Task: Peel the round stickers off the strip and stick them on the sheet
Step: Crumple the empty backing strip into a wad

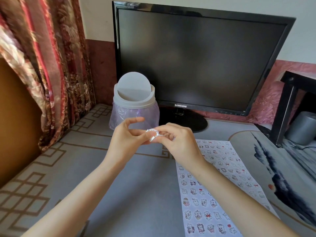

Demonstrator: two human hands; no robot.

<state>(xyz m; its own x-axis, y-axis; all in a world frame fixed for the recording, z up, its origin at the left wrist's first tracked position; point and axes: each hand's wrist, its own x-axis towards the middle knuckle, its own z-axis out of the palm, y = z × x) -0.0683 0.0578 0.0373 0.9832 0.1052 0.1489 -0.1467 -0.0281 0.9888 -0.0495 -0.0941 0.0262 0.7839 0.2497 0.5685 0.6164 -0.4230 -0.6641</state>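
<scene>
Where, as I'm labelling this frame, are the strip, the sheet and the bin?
strip (152, 135): head view, its crumpled white middle.
sheet (196, 208): head view, a bare gap near its left edge.
bin (136, 104): head view, its white collar.

sheet white, cartoon stickers | bin grey, lilac liner | curtain red floral

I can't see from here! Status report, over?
Left hand and right hand pinch crumpled strip. Sheet on table, right side. Nothing blocking.
</scene>
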